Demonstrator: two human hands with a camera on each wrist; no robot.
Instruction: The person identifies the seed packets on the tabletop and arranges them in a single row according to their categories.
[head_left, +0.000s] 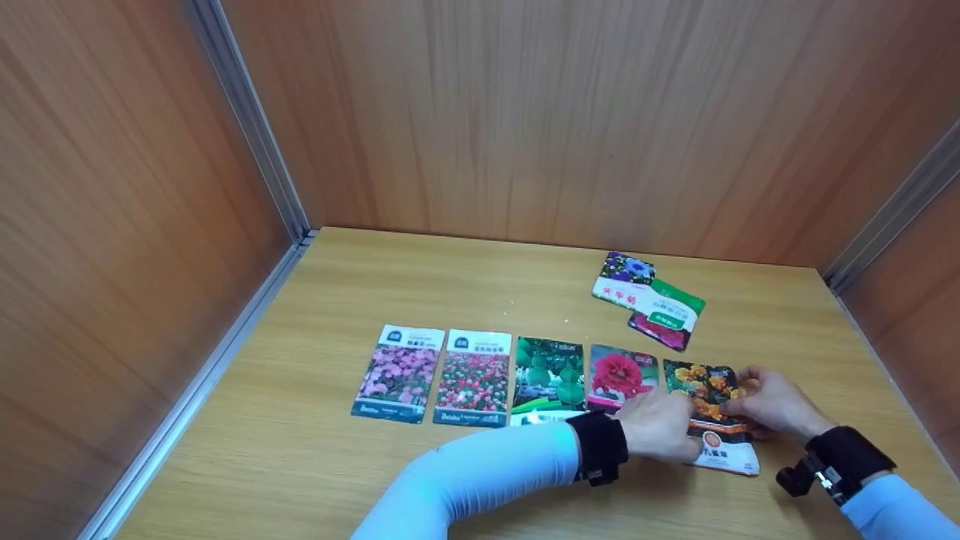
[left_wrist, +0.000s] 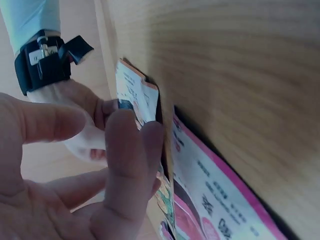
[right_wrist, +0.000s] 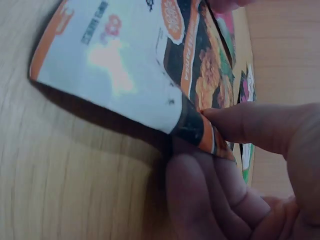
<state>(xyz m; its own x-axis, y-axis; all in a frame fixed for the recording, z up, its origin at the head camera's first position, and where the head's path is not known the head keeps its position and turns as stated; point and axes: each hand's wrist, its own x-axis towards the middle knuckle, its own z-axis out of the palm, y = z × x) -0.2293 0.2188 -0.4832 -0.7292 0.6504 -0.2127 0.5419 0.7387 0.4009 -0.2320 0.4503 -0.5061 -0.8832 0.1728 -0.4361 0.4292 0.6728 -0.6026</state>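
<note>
A seed packet with orange flowers (head_left: pixel 697 379) lies at the right end of a row on the table. My right hand (head_left: pixel 776 405) pinches its right edge, thumb on the front and fingers underneath; in the right wrist view that side of the packet (right_wrist: pixel 125 65) bends up off the wood. The left hand (head_left: pixel 660 425) touches the packet's left side. Its thumb stands apart from its fingers in the left wrist view. Beside it is a packet with a red-pink flower (head_left: pixel 619 371), its lower part hidden by the left hand in the head view.
Farther left in the row lie a green gourd packet (head_left: pixel 547 375), a mixed-flower packet (head_left: pixel 472 379) and a pink-flower packet (head_left: pixel 397 375). Behind, a green-and-white packet (head_left: pixel 671 307) overlaps a blue-flower packet (head_left: pixel 622 274). Wood-grain panels (head_left: pixel 525 120) enclose the table (head_left: pixel 300 465).
</note>
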